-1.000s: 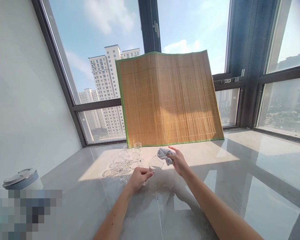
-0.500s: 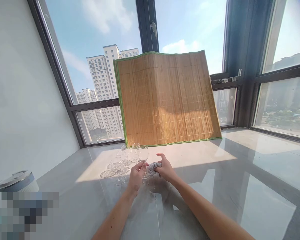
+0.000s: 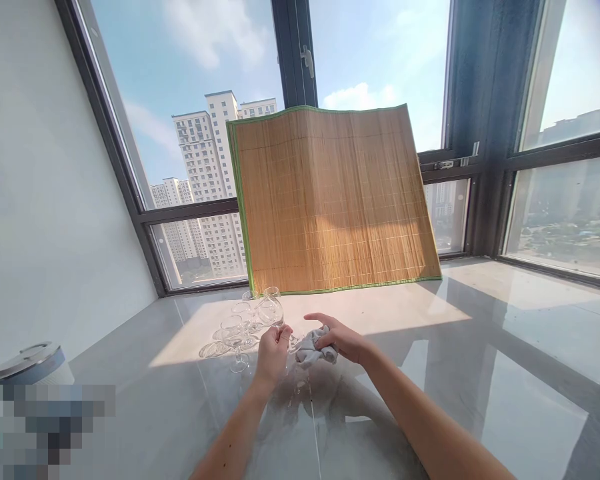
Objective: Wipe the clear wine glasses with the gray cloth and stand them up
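Note:
My left hand (image 3: 273, 355) is closed around the stem of a clear wine glass (image 3: 271, 311), which tilts with its bowl up to the left and its foot toward the right. In my right hand (image 3: 347, 339) is a crumpled grey-white cloth (image 3: 314, 348), pinched under the thumb, while the index finger stretches out to the left. The cloth is close beside the foot of the glass; whether they touch I cannot tell. Several more stemmed glasses (image 3: 232, 328) stand upright in a cluster to the left of my left hand.
A bamboo mat (image 3: 330, 200) with green edging leans against the window at the back. On the left is a lidded cup (image 3: 30, 363), partly covered by a blurred patch. Water drops (image 3: 300, 385) lie on the glossy tiled surface (image 3: 180, 413) near my hands.
The held glass has gone from upright to tilted left. My right hand and the cloth have moved slightly right and down, and the cloth hangs looser.

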{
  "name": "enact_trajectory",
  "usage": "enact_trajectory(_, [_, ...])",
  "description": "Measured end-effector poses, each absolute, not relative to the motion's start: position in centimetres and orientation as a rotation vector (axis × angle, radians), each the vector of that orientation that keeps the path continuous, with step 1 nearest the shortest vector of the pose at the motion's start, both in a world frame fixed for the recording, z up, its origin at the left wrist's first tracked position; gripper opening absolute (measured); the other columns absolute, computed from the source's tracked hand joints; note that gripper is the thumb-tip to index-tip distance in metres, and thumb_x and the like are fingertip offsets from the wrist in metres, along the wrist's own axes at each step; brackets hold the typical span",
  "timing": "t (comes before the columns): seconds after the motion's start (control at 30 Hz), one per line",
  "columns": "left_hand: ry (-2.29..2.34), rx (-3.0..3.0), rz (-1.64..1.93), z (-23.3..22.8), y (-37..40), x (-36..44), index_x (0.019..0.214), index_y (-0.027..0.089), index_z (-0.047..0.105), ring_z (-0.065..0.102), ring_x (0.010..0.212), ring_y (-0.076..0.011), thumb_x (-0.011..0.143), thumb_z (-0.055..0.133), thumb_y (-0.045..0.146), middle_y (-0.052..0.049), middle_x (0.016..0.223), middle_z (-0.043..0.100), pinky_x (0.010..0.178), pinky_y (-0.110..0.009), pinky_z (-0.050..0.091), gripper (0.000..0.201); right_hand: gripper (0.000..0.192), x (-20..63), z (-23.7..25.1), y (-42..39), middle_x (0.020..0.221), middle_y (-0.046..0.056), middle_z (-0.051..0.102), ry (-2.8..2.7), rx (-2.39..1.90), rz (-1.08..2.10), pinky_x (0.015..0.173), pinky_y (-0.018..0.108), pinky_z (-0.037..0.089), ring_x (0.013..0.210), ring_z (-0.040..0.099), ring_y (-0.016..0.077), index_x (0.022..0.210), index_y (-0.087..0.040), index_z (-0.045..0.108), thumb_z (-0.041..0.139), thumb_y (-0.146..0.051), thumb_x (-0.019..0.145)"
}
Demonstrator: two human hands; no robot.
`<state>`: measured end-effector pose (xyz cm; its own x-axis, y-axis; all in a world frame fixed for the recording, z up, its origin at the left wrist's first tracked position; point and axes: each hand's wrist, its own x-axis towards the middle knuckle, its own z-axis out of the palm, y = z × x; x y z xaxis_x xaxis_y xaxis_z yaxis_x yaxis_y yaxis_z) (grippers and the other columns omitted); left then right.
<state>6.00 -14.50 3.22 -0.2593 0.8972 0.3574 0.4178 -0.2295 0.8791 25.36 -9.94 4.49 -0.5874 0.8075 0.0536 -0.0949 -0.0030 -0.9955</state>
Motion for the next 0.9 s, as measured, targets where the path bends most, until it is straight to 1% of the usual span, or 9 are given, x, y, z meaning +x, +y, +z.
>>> enact_trajectory(0.1, [1.792,1.672,1.411,2.9,-14.4,5.6,0.065,0.02,0.049,0.042,0.056,-0.0125,0.086,0.048,0.045,0.003,0.058,0.047,0.055,-0.024,0.029,0.033,0.079,26.0,5.5,-10.5,0.076,-0.001,0.06,-1.584,-0.673,1.699,0.054,0.024,0.043,0.061,0.056,0.0129,0.137,-0.022,0.046,0.06,-0.012,0.06])
enact_trajectory(0.2, [1.915,1.875,1.209,2.5,-14.6,5.6,0.065,0.019,0.052,0.046,0.059,-0.0133,0.087,0.047,0.033,0.001,0.06,0.053,0.057,-0.024,0.027,0.026,0.088,26.1,6.4,-10.8,0.081,-0.001,0.06,-1.622,-0.651,1.502,0.054,0.023,0.043,0.061,0.055,0.0119,0.146,-0.026,0.034,0.062,-0.012,0.063])
enact_trajectory(0.27, [1.939,1.992,1.074,2.3,-14.7,5.7,0.068,0.019,0.055,0.047,0.06,-0.0136,0.087,0.045,0.027,0.0,0.064,0.057,0.057,-0.025,0.026,0.023,0.089,26.0,6.6,-10.8,0.079,-0.002,0.059,-1.716,-0.655,1.355,0.054,0.022,0.042,0.061,0.054,0.0115,0.147,-0.027,0.033,0.063,-0.012,0.065])
enact_trajectory(0.4, [1.919,2.183,0.927,1.8,-14.6,6.0,0.068,0.019,0.056,0.046,0.06,-0.0134,0.084,0.044,0.017,-0.001,0.065,0.057,0.055,-0.026,0.022,0.02,0.058,25.5,6.3,-10.8,0.074,-0.002,0.057,-1.941,-0.675,1.17,0.051,0.021,0.039,0.06,0.051,0.0104,0.121,-0.022,0.058,0.057,-0.01,0.065])
enact_trajectory(0.47, [1.893,2.222,0.908,1.6,-14.4,5.9,0.066,0.019,0.056,0.044,0.059,-0.0131,0.084,0.043,0.018,0.0,0.063,0.054,0.055,-0.026,0.021,0.022,0.044,25.2,6.1,-10.9,0.074,-0.002,0.057,-1.987,-0.703,1.113,0.048,0.02,0.038,0.057,0.05,0.0097,0.106,-0.02,0.062,0.054,-0.01,0.065])
enact_trajectory(0.57, [1.856,2.204,0.952,1.7,-14.2,5.7,0.071,0.019,0.059,0.045,0.059,-0.0134,0.084,0.046,0.024,0.001,0.062,0.052,0.055,-0.025,0.023,0.019,0.034,25.2,6.0,-11.0,0.074,-0.001,0.06,-2.003,-0.732,1.053,0.046,0.019,0.035,0.055,0.05,0.0096,0.096,-0.02,0.06,0.052,-0.01,0.064])
enact_trajectory(0.7, [1.867,2.026,1.239,2.5,-14.6,5.2,0.094,0.021,0.061,0.048,0.06,-0.0135,0.081,0.052,0.032,0.004,0.062,0.048,0.058,-0.023,0.031,0.019,0.028,26.0,6.7,-10.7,0.07,-0.001,0.061,-1.937,-0.807,0.953,0.045,0.02,0.036,0.051,0.049,0.0092,0.089,-0.019,0.059,0.052,-0.011,0.063])
enact_trajectory(0.83, [1.931,1.775,1.548,3.2,-14.9,4.6,0.077,0.022,0.053,0.044,0.056,-0.013,0.087,0.043,0.033,0.005,0.058,0.043,0.057,-0.024,0.033,0.017,0.024,27.8,7.5,-9.4,0.071,0.001,0.063,-1.717,-1.015,0.809,0.044,0.021,0.036,0.05,0.052,0.0114,0.086,-0.019,0.058,0.054,-0.013,0.062])
enact_trajectory(0.9, [1.971,1.671,1.656,3.3,-14.9,4.4,0.079,0.023,0.05,0.045,0.059,-0.0134,0.086,0.044,0.031,0.004,0.061,0.045,0.059,-0.025,0.035,0.012,0.023,28.9,7.6,-8.6,0.071,0.002,0.064,-1.596,-1.145,0.697,0.046,0.022,0.038,0.053,0.054,0.0129,0.084,-0.019,0.057,0.054,-0.013,0.062])
